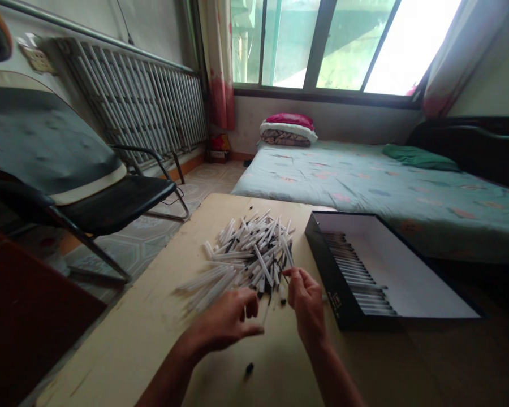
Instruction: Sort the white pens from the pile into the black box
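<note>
A loose heap of white pen barrels and dark pen parts (254,249) lies on the pale table. My right hand (305,299) is at the near right edge of the heap, its thumb and fingers pinched together. A thin dark piece shows at those fingertips, but its kind is unclear. My left hand (229,316) is beside the near left of the heap, thumb and forefinger apart. A thin, faint stick is close to its thumb tip; whether they touch is hard to tell. Small black caps (249,369) lie on the table near both hands.
To the right, a black open box (424,271) with a white inside holds a row of pens (360,271). A bed (343,169) stands beyond the table (123,345). A black chair (110,198) is at the left, before a metal frame (144,96).
</note>
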The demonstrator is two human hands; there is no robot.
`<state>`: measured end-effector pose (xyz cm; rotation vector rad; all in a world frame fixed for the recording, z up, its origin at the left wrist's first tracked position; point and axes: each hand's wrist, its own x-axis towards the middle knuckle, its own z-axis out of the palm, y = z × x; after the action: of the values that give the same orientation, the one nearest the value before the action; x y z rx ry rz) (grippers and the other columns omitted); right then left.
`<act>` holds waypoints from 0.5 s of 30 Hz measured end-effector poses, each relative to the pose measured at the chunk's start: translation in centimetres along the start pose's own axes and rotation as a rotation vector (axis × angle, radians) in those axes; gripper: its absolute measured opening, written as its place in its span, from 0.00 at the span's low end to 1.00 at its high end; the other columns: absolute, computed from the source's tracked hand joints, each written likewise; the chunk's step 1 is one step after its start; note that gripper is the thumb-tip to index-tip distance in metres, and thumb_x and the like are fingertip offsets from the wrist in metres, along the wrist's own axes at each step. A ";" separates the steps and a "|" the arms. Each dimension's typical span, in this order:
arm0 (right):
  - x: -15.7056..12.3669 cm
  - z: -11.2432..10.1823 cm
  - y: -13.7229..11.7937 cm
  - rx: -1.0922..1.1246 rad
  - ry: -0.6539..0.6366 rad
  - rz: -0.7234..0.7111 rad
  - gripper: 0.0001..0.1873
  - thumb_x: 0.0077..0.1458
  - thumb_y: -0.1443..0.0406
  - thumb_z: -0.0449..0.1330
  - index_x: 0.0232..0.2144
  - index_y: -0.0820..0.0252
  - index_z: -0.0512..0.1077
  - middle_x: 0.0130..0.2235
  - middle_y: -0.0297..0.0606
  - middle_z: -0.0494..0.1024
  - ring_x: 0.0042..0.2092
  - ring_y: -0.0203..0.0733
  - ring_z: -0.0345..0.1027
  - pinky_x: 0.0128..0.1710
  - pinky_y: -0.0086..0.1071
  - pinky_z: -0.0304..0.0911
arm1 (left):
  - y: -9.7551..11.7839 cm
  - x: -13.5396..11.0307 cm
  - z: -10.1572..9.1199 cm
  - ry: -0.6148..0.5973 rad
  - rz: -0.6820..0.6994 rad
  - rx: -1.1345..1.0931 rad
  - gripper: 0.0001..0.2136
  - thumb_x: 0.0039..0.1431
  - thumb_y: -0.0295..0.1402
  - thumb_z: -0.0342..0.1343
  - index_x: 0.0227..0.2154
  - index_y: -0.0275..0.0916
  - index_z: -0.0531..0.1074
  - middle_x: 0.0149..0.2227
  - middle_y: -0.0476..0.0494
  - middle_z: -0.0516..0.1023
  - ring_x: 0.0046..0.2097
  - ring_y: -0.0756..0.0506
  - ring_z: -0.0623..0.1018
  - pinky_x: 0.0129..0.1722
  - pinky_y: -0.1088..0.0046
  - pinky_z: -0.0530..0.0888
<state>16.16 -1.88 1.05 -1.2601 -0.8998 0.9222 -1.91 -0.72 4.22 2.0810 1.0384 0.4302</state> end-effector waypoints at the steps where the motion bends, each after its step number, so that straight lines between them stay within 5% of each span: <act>1: 0.1 -0.4 -0.7 0.001 0.021 0.002 0.22 0.53 0.48 0.54 0.30 0.62 0.69 0.17 0.21 0.49 0.17 0.27 0.41 0.14 0.23 0.40 | 0.3 -0.6 0.2 -0.078 -0.001 0.071 0.12 0.41 0.37 0.65 0.26 0.40 0.69 0.30 0.50 0.72 0.31 0.47 0.70 0.28 0.74 0.63; 6: 0.8 -3.3 -5.1 0.000 0.130 -0.088 0.20 0.54 0.50 0.54 0.35 0.62 0.68 0.17 0.21 0.50 0.17 0.28 0.41 0.14 0.22 0.39 | -1.2 -3.4 3.5 -0.180 0.090 0.238 0.12 0.43 0.26 0.60 0.33 0.42 0.66 0.37 0.46 0.72 0.37 0.45 0.69 0.34 0.72 0.63; 9: 2.4 -6.8 -7.3 -0.228 0.225 -0.250 0.17 0.56 0.53 0.51 0.36 0.61 0.68 0.18 0.25 0.58 0.18 0.30 0.51 0.16 0.24 0.47 | -2.4 -4.0 4.9 -0.176 0.122 0.265 0.10 0.46 0.20 0.50 0.30 0.42 0.64 0.35 0.45 0.71 0.35 0.46 0.68 0.33 0.72 0.62; 13: 5.8 -12.9 -8.1 -0.756 0.200 -0.295 0.16 0.57 0.57 0.49 0.39 0.61 0.69 0.23 0.34 0.72 0.26 0.38 0.66 0.27 0.28 0.58 | -1.7 -2.3 3.9 -0.105 0.087 0.280 0.09 0.45 0.19 0.48 0.27 0.41 0.64 0.33 0.45 0.71 0.33 0.46 0.69 0.32 0.72 0.63; 15: 7.5 -15.6 -7.7 -1.017 0.130 -0.232 0.14 0.56 0.60 0.49 0.39 0.60 0.70 0.26 0.37 0.76 0.29 0.39 0.69 0.29 0.29 0.57 | -1.2 -0.6 2.5 0.027 0.067 0.268 0.07 0.47 0.21 0.48 0.27 0.40 0.65 0.32 0.45 0.71 0.33 0.46 0.70 0.32 0.71 0.64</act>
<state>33.89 -1.22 7.58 -1.9712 -1.4462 0.1410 -1.48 -1.96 1.67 2.3584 1.0945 0.3692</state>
